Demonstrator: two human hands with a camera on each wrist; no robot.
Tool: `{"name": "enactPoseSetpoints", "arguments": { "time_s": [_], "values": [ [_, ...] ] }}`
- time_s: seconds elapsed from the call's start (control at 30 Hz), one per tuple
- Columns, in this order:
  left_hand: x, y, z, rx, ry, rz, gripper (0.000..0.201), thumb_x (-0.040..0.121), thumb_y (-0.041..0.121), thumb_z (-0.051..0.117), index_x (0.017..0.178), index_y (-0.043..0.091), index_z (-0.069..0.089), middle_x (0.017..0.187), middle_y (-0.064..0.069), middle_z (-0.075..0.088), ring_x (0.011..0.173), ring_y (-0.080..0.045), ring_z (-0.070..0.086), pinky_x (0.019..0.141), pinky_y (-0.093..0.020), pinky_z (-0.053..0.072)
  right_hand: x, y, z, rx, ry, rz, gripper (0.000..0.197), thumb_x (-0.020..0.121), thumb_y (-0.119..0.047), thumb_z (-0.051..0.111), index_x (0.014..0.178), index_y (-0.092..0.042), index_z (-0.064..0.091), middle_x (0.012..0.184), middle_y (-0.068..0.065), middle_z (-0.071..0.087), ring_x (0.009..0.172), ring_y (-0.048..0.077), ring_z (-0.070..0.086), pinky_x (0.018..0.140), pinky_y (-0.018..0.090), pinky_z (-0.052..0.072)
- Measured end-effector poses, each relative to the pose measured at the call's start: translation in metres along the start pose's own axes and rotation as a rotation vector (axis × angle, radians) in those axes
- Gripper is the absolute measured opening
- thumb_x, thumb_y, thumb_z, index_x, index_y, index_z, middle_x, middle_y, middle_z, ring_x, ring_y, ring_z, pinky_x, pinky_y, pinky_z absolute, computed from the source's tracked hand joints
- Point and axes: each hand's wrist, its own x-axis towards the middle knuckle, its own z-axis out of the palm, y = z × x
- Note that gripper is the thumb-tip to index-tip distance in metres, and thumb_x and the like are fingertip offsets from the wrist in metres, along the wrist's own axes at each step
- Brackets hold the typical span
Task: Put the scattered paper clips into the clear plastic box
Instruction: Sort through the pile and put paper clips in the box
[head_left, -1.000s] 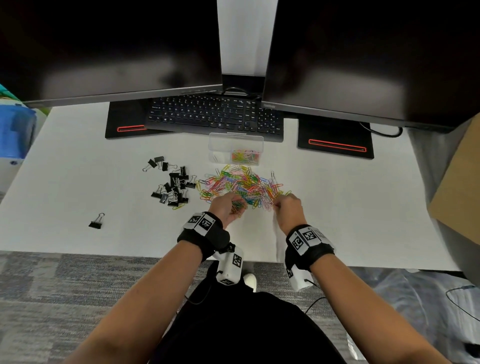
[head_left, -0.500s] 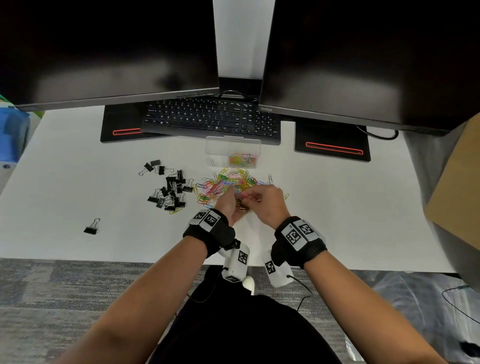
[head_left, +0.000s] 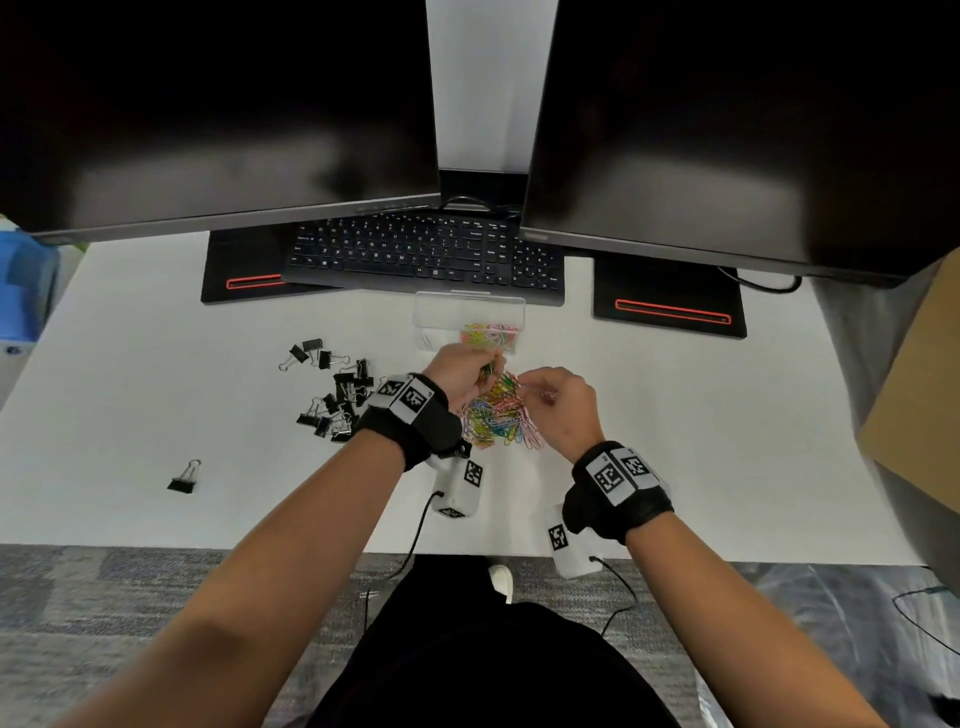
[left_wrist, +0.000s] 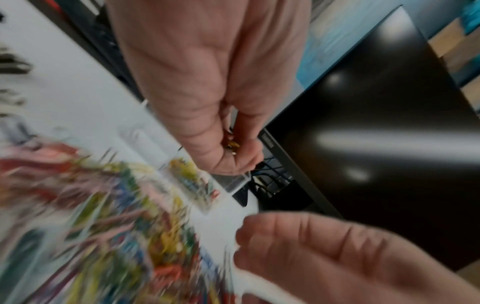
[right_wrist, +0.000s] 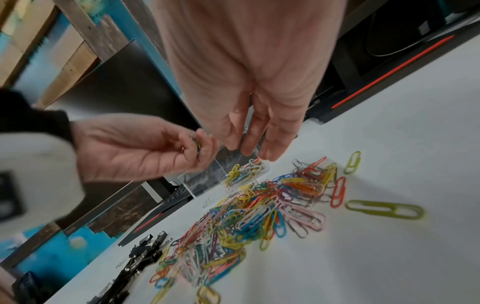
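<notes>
A heap of coloured paper clips (head_left: 498, 418) (right_wrist: 259, 209) lies on the white desk, just in front of the clear plastic box (head_left: 470, 319) (right_wrist: 233, 170), which holds some clips in its right half. My left hand (head_left: 488, 369) (left_wrist: 231, 144) (right_wrist: 197, 144) is curled round a small bunch of clips and hovers at the box's near edge. My right hand (head_left: 530, 387) (right_wrist: 249, 148) hangs over the heap's far right side with fingers fairly straight and nothing in them. The left wrist view is blurred.
Black binder clips (head_left: 335, 395) lie in a cluster left of the heap, one more (head_left: 183, 480) further left. A keyboard (head_left: 426, 254) and two monitors on black stands sit right behind the box. A cardboard box (head_left: 919, 415) stands at the right.
Both hands moved from the near side of the heap forward toward the box. They met over the heap half a second ago; the left hand now holds clips beside the box.
</notes>
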Motion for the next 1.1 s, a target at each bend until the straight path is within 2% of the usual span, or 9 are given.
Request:
{"name": "enactPoseSetpoints", "arguments": {
  "time_s": [0.1,0.2,0.3,0.4,0.5,0.63,0.8,0.9,1.1],
  "values": [
    [0.009,0.023,0.005,0.193,0.002,0.125,0.024,0.099,0.007,0.043,0.081,0.011,0.059,0.071,-0.001,0.052,0.059,-0.008,0.042,0.047,-0.013,0.035,0.001,0.003,0.004,-0.025,-0.020,-0.010,0.021,0.085,-0.003,0.059,0.102,-0.007,0.072,0.106,0.010,0.070,0.097,0.021,0.065,0.086,0.022,0.048],
    [0.022,0.043,0.010,0.496,0.012,0.245,0.022,0.099,0.007,0.042,0.090,0.007,0.062,0.073,-0.002,0.055,0.064,-0.012,0.046,0.056,-0.021,0.040,0.001,0.004,0.007,-0.019,-0.055,-0.007,0.020,0.085,-0.003,0.061,0.101,-0.006,0.072,0.106,0.011,0.070,0.096,0.022,0.066,0.089,0.025,0.050],
    [0.031,0.053,0.013,0.782,0.044,0.321,0.029,0.095,0.002,0.042,0.108,0.008,0.067,0.101,-0.010,0.067,0.082,-0.018,0.058,0.073,-0.029,0.048,0.002,0.005,0.007,-0.025,-0.074,0.002,0.020,0.085,-0.003,0.060,0.101,-0.005,0.072,0.106,0.010,0.070,0.096,0.022,0.066,0.085,0.019,0.047],
    [0.035,0.054,0.016,0.974,0.088,0.395,0.036,0.093,-0.002,0.042,0.112,0.013,0.068,0.123,-0.002,0.062,0.106,-0.021,0.059,0.073,-0.016,0.041,0.003,0.006,0.006,-0.051,-0.098,0.008,0.020,0.086,-0.005,0.061,0.102,-0.007,0.072,0.106,0.008,0.070,0.096,0.021,0.065,0.082,0.014,0.043],
    [0.035,0.055,0.017,1.010,0.075,0.429,0.039,0.089,-0.008,0.046,0.114,0.012,0.068,0.129,-0.002,0.060,0.118,-0.020,0.055,0.076,-0.009,0.038,0.002,0.009,0.003,-0.051,-0.103,0.010,0.019,0.086,-0.006,0.062,0.101,-0.007,0.073,0.105,0.009,0.071,0.096,0.021,0.064,0.082,0.014,0.043],
    [0.035,0.054,0.012,1.032,0.051,0.462,0.046,0.081,-0.013,0.048,0.112,0.013,0.069,0.130,-0.006,0.059,0.122,-0.022,0.054,0.094,-0.022,0.044,0.004,0.012,0.000,-0.052,-0.104,0.020,0.019,0.085,-0.004,0.061,0.099,-0.007,0.073,0.104,0.009,0.071,0.096,0.021,0.065,0.083,0.017,0.045],
    [0.033,0.054,0.003,0.902,0.116,0.519,0.046,0.078,-0.020,0.047,0.107,0.007,0.070,0.121,-0.008,0.065,0.115,-0.021,0.060,0.091,-0.026,0.051,0.008,0.012,-0.001,-0.065,-0.095,0.013,0.018,0.085,-0.005,0.062,0.097,-0.009,0.074,0.100,0.008,0.072,0.091,0.023,0.064,0.081,0.022,0.047],
    [0.031,0.050,-0.008,0.830,0.205,0.579,0.043,0.078,-0.019,0.045,0.103,0.007,0.070,0.113,-0.007,0.069,0.108,-0.017,0.064,0.087,-0.021,0.049,0.009,0.013,-0.002,-0.086,-0.088,-0.001,0.017,0.085,-0.007,0.062,0.097,-0.009,0.074,0.099,0.009,0.071,0.090,0.024,0.064,0.080,0.023,0.048],
    [0.030,0.029,-0.028,0.781,0.359,0.641,0.033,0.082,-0.008,0.054,0.099,0.014,0.070,0.111,-0.004,0.066,0.102,-0.015,0.062,0.085,-0.024,0.049,0.017,0.024,0.000,-0.323,-0.133,-0.007,0.019,0.079,-0.009,0.068,0.098,-0.006,0.070,0.104,0.017,0.055,0.101,0.030,0.054,0.080,0.019,0.036]
  ]
}}
